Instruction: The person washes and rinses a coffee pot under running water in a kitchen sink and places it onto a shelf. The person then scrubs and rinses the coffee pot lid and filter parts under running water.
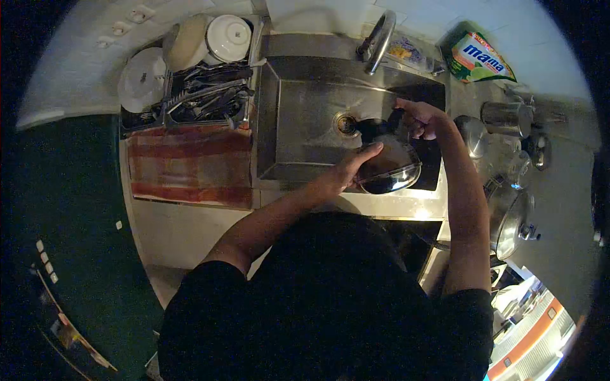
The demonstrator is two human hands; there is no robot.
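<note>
Over the near right part of the metal sink (pixel 305 73), a shiny rounded metal bowl (pixel 395 179) is held tilted. My left hand (pixel 356 166) grips the bowl at its left side, with the thumb lying over the rim. Just above the bowl's far right side is my right hand (pixel 424 120), its fingers curled together. Whatever those fingers hold, if anything, is hidden in the dim light. Beyond both hands stands the faucet (pixel 381 44), and the sink's drain (pixel 345 124) lies to the left of the bowl.
Left of the sink, a rack (pixel 166 101) holds plates, bowls and cutlery behind a checked cloth (pixel 190 165). A green detergent pouch (pixel 476 57) stands at the back right. Several metal vessels, including a pot (pixel 511 219), line the right counter.
</note>
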